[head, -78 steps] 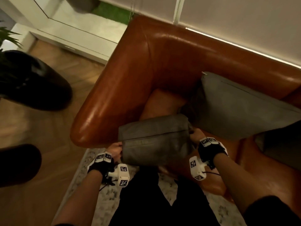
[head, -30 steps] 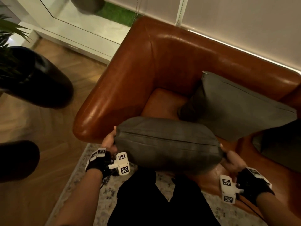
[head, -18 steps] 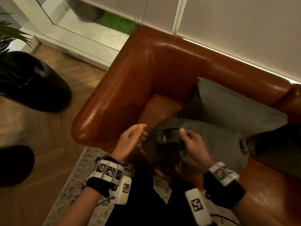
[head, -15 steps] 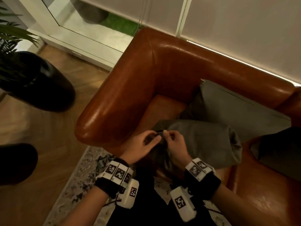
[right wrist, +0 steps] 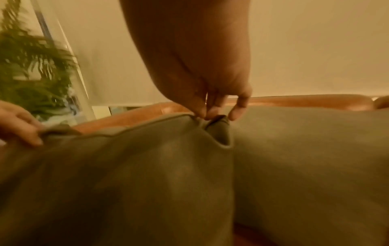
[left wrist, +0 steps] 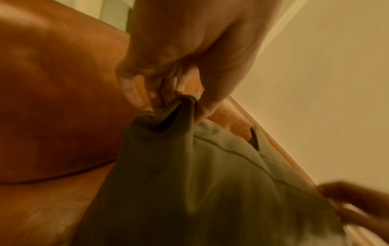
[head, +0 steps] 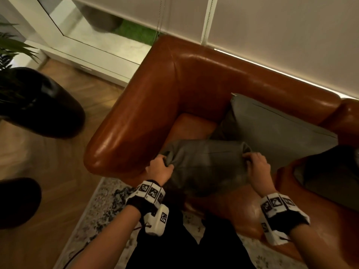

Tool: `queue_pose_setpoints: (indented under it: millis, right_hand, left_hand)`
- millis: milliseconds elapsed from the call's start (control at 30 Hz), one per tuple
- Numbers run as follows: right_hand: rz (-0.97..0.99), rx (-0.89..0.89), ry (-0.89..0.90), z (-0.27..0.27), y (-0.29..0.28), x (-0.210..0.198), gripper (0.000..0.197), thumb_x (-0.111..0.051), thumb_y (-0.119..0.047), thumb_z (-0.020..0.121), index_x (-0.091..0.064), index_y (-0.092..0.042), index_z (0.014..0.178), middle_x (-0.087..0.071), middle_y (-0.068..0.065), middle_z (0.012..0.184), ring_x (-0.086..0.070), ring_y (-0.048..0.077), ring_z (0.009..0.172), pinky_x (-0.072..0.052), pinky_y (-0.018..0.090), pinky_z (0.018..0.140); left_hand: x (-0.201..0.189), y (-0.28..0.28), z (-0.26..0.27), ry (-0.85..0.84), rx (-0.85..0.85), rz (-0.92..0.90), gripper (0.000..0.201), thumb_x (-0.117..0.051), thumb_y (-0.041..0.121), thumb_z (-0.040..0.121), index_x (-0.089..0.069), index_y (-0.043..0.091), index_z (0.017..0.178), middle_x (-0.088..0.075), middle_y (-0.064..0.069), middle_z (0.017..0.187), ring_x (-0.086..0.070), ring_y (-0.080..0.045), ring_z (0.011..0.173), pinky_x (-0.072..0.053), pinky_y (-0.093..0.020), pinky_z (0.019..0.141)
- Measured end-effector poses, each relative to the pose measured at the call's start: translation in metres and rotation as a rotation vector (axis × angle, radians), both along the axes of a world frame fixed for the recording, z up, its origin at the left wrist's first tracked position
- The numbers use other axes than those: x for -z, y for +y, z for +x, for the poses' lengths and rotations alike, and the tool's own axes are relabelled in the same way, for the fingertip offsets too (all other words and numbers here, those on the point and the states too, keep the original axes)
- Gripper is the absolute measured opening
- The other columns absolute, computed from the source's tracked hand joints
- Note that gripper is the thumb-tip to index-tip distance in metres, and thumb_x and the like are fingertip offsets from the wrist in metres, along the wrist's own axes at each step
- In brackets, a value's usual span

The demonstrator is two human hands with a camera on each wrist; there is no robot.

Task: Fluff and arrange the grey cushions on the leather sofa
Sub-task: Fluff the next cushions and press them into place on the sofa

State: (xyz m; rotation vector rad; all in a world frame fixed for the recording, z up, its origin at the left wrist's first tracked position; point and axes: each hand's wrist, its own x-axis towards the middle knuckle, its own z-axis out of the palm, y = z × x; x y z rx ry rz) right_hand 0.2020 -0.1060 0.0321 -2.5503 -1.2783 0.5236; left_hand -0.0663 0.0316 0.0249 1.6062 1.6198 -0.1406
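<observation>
A small grey cushion [head: 206, 164] [left wrist: 210, 191] [right wrist: 126, 174] is held over the front of the brown leather sofa [head: 155, 98]. My left hand [head: 158, 168] [left wrist: 168, 98] pinches its left top corner. My right hand [head: 256, 164] [right wrist: 212, 113] pinches its right top corner. A larger grey cushion [head: 275, 129] [right wrist: 305, 149] leans against the sofa back just behind it. A darker grey cushion [head: 330, 175] lies on the seat at the right edge of the head view.
The sofa's fat left armrest [head: 124, 136] is close beside my left hand. A black plant pot [head: 38, 105] and another dark object [head: 17, 202] stand on the wooden floor to the left. A patterned rug [head: 101, 206] lies under my legs. White blinds [head: 272, 32] hang behind the sofa.
Half a second ago both hands were together at the cushion's left end. They have since spread apart, each now pinching one top corner of the small cushion.
</observation>
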Motion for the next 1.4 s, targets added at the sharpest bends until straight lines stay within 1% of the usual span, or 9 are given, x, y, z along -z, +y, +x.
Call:
queue_pose_setpoints:
  millis: [167,333,467,600,733,833,1033,1233,1400]
  right_hand:
    - [-0.193,-0.161,-0.08,0.022,-0.008,0.003,0.039,-0.056,-0.012,0.088,-0.052,-0.006,0.126,-0.045,0.012,0.135,-0.041,0.03,0.123,-0.036,0.047,0.094]
    - [-0.261,-0.159,-0.151,0.03,0.002,0.011,0.022,-0.058,-0.01,0.087,-0.061,0.0,0.106,-0.051,0.018,0.117,-0.043,0.036,0.111,-0.037,0.041,0.086]
    - [0.168,0.128,0.23,0.07,-0.01,0.0,0.006,-0.062,-0.004,0.085,-0.066,0.0,0.086,-0.063,0.022,0.094,-0.064,0.02,0.09,-0.046,0.03,0.082]
    - [0.298,0.345,0.751,0.083,-0.032,0.0,0.042,-0.068,-0.059,0.07,-0.065,-0.023,0.091,-0.062,0.002,0.086,-0.057,-0.004,0.072,-0.045,0.009,0.07]
    - [0.281,0.508,0.505,0.068,-0.028,0.022,0.021,-0.06,-0.024,0.089,-0.06,-0.003,0.095,-0.063,0.018,0.091,-0.065,0.007,0.075,-0.047,0.017,0.062]
    - [0.213,0.615,0.651,0.061,-0.026,0.029,0.062,-0.069,-0.055,0.074,-0.058,0.002,0.095,-0.061,0.012,0.081,-0.063,0.006,0.061,-0.046,0.019,0.048]
    - [0.185,0.537,0.486,0.052,-0.024,0.026,0.044,-0.075,-0.053,0.068,-0.069,-0.014,0.087,-0.071,0.014,0.092,-0.066,0.029,0.09,-0.053,0.045,0.084]
    - [0.252,0.558,0.751,0.057,-0.03,0.01,0.017,-0.053,-0.015,0.093,-0.064,-0.003,0.087,-0.068,0.007,0.072,-0.062,0.004,0.065,-0.049,0.009,0.055]
    - [0.17,0.42,0.329,0.036,-0.013,0.008,0.023,-0.057,-0.022,0.091,-0.056,-0.009,0.073,-0.057,0.012,0.074,-0.057,0.031,0.075,-0.038,0.032,0.066]
  left_hand:
    - [-0.007,0.011,0.007,-0.011,-0.013,-0.099,0.04,-0.062,0.019,0.085,-0.055,-0.001,0.118,-0.058,-0.019,0.125,-0.053,-0.032,0.119,-0.043,-0.034,0.097]
    - [-0.011,0.01,0.01,-0.007,0.031,-0.189,0.046,-0.065,0.021,0.083,-0.052,-0.005,0.119,-0.055,-0.021,0.128,-0.052,-0.033,0.119,-0.043,-0.033,0.094]
    - [-0.004,0.017,-0.011,-0.16,-0.131,-0.161,0.045,-0.076,0.014,0.074,-0.063,-0.003,0.112,-0.064,-0.019,0.119,-0.061,-0.029,0.11,-0.046,-0.029,0.089]
    - [-0.003,0.025,-0.025,-0.342,-0.384,-0.1,0.046,-0.085,0.023,0.061,-0.064,0.008,0.1,-0.067,-0.017,0.111,-0.063,-0.031,0.105,-0.05,-0.043,0.095]
    - [-0.005,0.024,-0.012,-0.238,-0.301,0.006,0.034,-0.064,0.023,0.085,-0.052,0.003,0.11,-0.06,-0.018,0.116,-0.057,-0.034,0.11,-0.045,-0.038,0.092]
    - [-0.005,0.024,-0.004,-0.183,-0.273,0.113,0.035,-0.058,0.017,0.089,-0.047,-0.001,0.117,-0.056,-0.022,0.12,-0.053,-0.037,0.113,-0.043,-0.038,0.093]
    - [-0.003,0.022,-0.012,-0.176,-0.442,0.125,0.057,-0.078,0.023,0.073,-0.048,-0.002,0.115,-0.057,-0.022,0.12,-0.055,-0.035,0.111,-0.044,-0.038,0.089]
    - [-0.001,0.032,-0.016,-0.253,-0.408,0.061,0.05,-0.071,0.045,0.075,-0.062,0.007,0.106,-0.066,-0.011,0.11,-0.061,-0.027,0.103,-0.049,-0.037,0.092]
    - [0.004,0.023,-0.03,-0.33,-0.302,0.15,0.033,-0.059,0.033,0.088,-0.069,0.005,0.102,-0.072,-0.015,0.1,-0.065,-0.028,0.097,-0.05,-0.034,0.084]
